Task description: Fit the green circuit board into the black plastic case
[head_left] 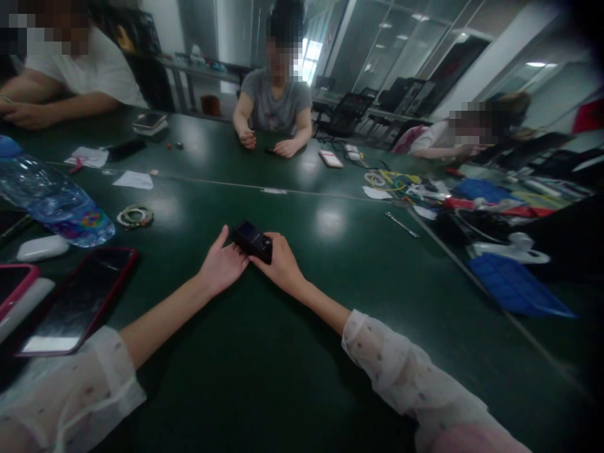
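A small black boxy device (252, 240) with a dark screen-like patch at its left end is between my hands, above the green table. My right hand (283, 261) grips its right end, thumb on the near side and fingers curled over the far side. Palm up, my left hand (224, 267) lies at the device's left end, thumb spread away and fingertips against or just under the device. Part of the left fingers is hidden behind it. The device's exact kind cannot be made out.
On the left are a water bottle (56, 195), a bead bracelet (135, 216) and a red-edged phone (82, 299). A wrench (401, 224), tangled cables (389, 180) and a blue plastic tray (514, 283) lie right. Several people sit around the green table (283, 371).
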{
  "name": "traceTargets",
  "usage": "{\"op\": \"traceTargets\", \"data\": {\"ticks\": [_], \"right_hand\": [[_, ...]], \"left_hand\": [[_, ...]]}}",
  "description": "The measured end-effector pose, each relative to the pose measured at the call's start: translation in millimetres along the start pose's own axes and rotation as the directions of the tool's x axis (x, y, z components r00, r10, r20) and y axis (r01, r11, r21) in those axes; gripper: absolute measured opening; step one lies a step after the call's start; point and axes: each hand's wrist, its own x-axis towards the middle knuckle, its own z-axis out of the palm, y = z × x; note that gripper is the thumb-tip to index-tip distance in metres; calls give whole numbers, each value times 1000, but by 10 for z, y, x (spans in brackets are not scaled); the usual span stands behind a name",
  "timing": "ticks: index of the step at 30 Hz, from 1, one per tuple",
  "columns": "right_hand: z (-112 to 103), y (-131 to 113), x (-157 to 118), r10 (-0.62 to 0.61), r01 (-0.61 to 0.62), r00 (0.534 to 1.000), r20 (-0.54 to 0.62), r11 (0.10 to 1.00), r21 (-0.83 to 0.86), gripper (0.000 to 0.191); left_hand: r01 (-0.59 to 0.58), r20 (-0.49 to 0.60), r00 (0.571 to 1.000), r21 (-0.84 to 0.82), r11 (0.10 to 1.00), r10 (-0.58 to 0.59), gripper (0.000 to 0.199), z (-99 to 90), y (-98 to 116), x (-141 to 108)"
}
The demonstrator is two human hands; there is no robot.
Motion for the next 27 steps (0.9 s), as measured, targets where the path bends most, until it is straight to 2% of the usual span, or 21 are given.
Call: {"op": "traceTargets", "data": {"ticks": [7,11,14,21,27], "right_hand": [[36,-17,-10,11,-11,1000,-11,1000,11,52],[45,34,14,-37,37,999,1,999,35,53],[32,61,22,-67,66,998,8,995,68,56],[12,87,15,-50,49,999,8,990,136,60],[37,136,16,-30,29,1000,2,980,198,61]], "left_hand": [[33,12,999,-7,999,-32,56,-48,56,67],[58,54,997,-9,998,-57,50,-69,73,83],[63,37,997,1,998,-63,45,-72,73,89],[73,89,993,62,995,-78,48,-68,71,73],[37,45,998,85,996,-41,51,-7,45,49]]}}
